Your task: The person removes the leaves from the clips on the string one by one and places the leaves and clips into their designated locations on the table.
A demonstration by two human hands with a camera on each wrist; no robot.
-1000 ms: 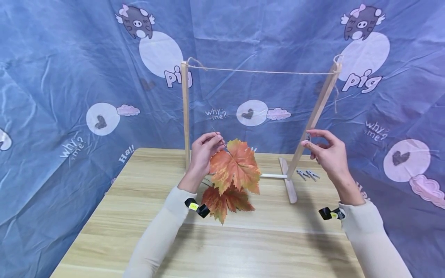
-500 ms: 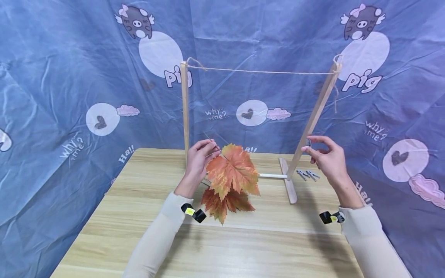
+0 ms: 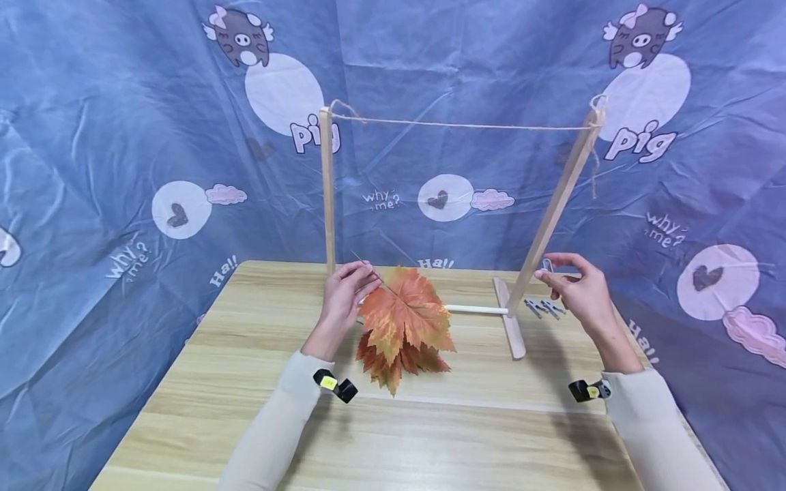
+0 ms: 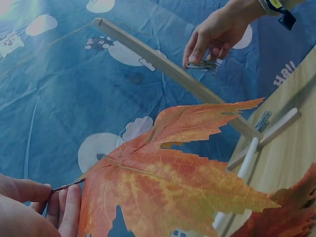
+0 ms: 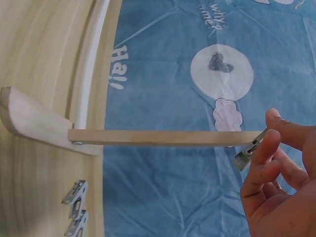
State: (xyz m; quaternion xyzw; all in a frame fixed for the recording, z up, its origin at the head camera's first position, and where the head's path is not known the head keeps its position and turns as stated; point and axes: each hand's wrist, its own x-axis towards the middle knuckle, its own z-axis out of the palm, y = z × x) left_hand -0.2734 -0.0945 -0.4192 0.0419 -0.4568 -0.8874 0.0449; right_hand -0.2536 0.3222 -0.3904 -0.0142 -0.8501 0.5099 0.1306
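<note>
My left hand [image 3: 345, 294] pinches the thin dark stem of an orange artificial maple leaf [image 3: 405, 310], holding it up over the table. In the left wrist view the leaf [image 4: 163, 177] spreads out to the right of the fingers. A second, redder leaf [image 3: 393, 372] lies on the table, partly hidden behind the held one. My right hand [image 3: 580, 283] pinches a small metal clothespin [image 5: 245, 155] between thumb and fingertips, beside the right post of the wooden stand. Both hands are well below the twine [image 3: 454, 125] strung between the posts.
The stand has a left post [image 3: 328, 191], a slanting right post [image 3: 559, 204], a wooden foot [image 3: 514, 337] and a white rod [image 3: 475, 309] low down. Several metal clothespins [image 5: 75, 207] lie on the table right of the stand. A blue printed cloth [image 3: 393, 61] hangs behind.
The left hand has moved down and slightly left with its leaf, which now covers more of the second leaf. The right hand has lowered a little, still pinching the clothespin.
</note>
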